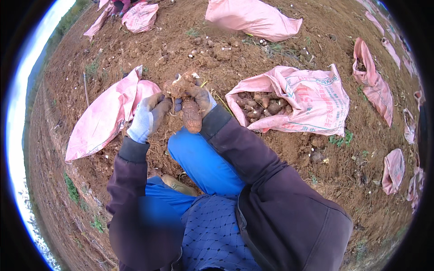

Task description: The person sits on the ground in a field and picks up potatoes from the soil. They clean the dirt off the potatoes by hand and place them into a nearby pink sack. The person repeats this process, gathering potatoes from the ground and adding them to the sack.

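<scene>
Both my hands wear soiled white work gloves with dark fingertips. My right hand (200, 98) grips a clump of brown taro corms (191, 115) from its right side, over the soil in front of my knee. On the left side of the clump is my left hand (152, 111), its fingers bent against the corms and roots; how firmly it holds them is hard to tell. A long corm hangs at the clump's lower end. To the right lies an open pink woven sack (315, 101) with many corms (262, 105) in its mouth.
A pink sack (101, 118) lies close on my left, a full-looking one (254, 18) ahead. More sacks (373, 83) lie at the right. Clods, roots and small weeds cover the brown soil (162, 54). Another person (122, 6) is at the top left, beside a sack (140, 17).
</scene>
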A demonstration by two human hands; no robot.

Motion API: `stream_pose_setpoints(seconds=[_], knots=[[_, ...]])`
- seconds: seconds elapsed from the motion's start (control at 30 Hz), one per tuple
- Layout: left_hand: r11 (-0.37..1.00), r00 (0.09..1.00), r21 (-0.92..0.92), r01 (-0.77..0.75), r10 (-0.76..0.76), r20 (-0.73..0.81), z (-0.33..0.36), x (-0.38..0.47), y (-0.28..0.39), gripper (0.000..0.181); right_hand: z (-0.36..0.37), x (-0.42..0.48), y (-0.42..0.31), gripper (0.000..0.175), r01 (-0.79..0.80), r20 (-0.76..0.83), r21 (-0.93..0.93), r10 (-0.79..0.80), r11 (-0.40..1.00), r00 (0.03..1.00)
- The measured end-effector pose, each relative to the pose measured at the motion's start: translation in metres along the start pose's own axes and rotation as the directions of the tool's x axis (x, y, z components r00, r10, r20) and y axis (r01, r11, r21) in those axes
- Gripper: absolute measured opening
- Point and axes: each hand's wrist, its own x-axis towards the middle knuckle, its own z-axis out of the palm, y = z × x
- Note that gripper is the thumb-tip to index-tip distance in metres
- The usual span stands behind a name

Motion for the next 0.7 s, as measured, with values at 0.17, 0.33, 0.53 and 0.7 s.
stream_pose_setpoints(seconds=[0.17,0.33,0.53,0.7], knots=[[0.726,0.947,0.676,0.127,0.114,-0.3,-0.017,0.023,-0.107,0.022,-0.115,-0.045,0.002,0.021,-0.05,-0.373,0.157,0.106,0.986,0.922],[0.901,0.848,0.17,0.4,-0.293,-0.442,-0.084,-0.044,-0.23,0.025,-0.288,-0.101,-0.053,0.02,-0.278,-0.771,-0.28,-0.042,0.919,0.636],[0.825,0.651,-0.304,0.477,-0.563,-0.508,-0.15,-0.166,-0.306,0.017,-0.424,-0.093,-0.162,0.044,-0.601,-0.677,-0.444,-0.191,-0.665,0.711],[0.797,0.512,-0.15,0.585,-0.507,-0.694,-0.168,-0.297,-0.34,0.022,-0.4,-0.067,-0.236,0.044,-0.661,-0.56,-0.73,-0.709,0.176,0.429]])
